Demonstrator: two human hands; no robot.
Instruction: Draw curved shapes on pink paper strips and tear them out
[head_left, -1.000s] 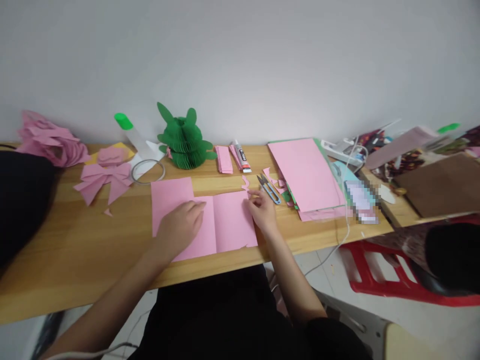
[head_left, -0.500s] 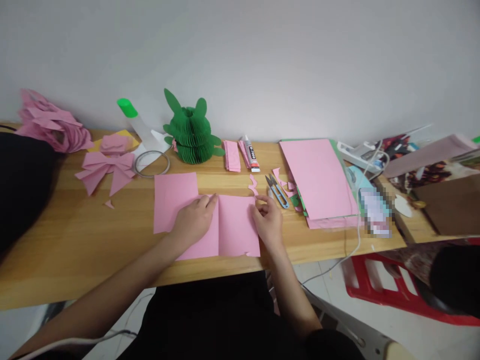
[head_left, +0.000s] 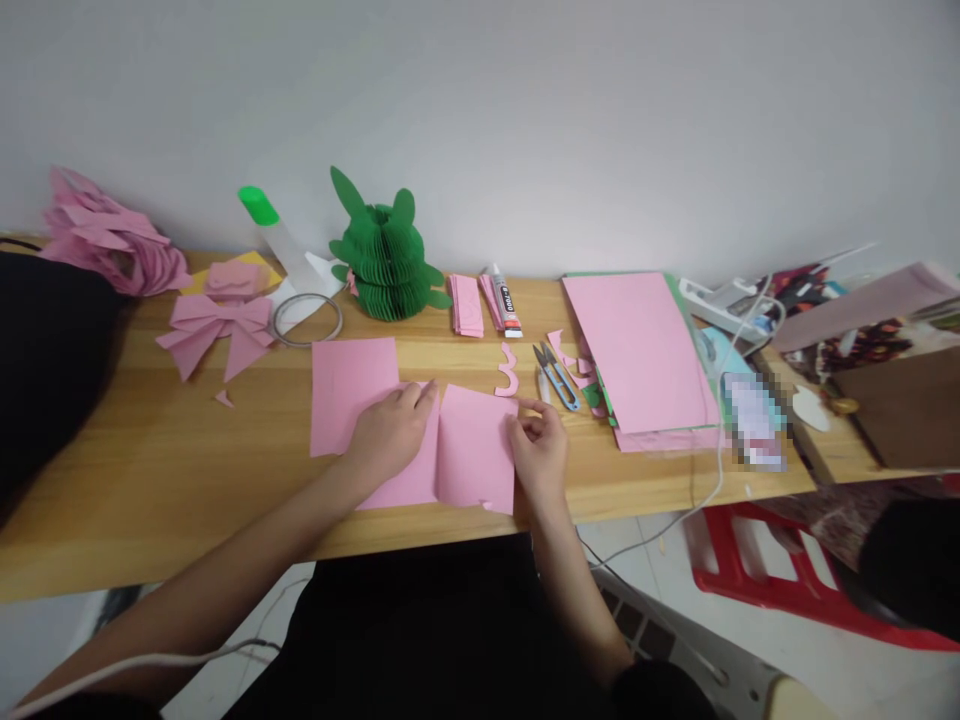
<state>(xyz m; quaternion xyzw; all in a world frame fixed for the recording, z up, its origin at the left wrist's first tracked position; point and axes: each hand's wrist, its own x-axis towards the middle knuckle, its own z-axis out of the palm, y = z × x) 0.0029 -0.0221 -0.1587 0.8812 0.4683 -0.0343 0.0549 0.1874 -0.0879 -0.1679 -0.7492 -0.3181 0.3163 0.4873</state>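
Note:
A pink sheet of paper (head_left: 476, 440) with a crease down its middle lies in front of me, its right half lifted a little off the table. My left hand (head_left: 390, 425) rests on the left half with fingers stretched toward the crease, pressing it down. At the right edge, my right hand (head_left: 540, 435) pinches the sheet between thumb and fingers. Another pink paper (head_left: 352, 375) lies partly under the left half. Beyond the right hand are blue-handled thread snips (head_left: 557, 378) and a curvy pink paper strip (head_left: 508, 370).
At the back stand a green honeycomb paper figure (head_left: 386, 265), a green-capped glue bottle (head_left: 274, 235) and a glue tube (head_left: 508, 305). Pink bows (head_left: 221, 330) lie left. On the right are stacked pink sheets (head_left: 637, 350), a white power strip (head_left: 724, 310) and a cable (head_left: 716, 480).
My right hand has raised the right half of the creased sheet slightly, so it now bends up from the table. My left hand stays on the left half. The view shifts slightly.

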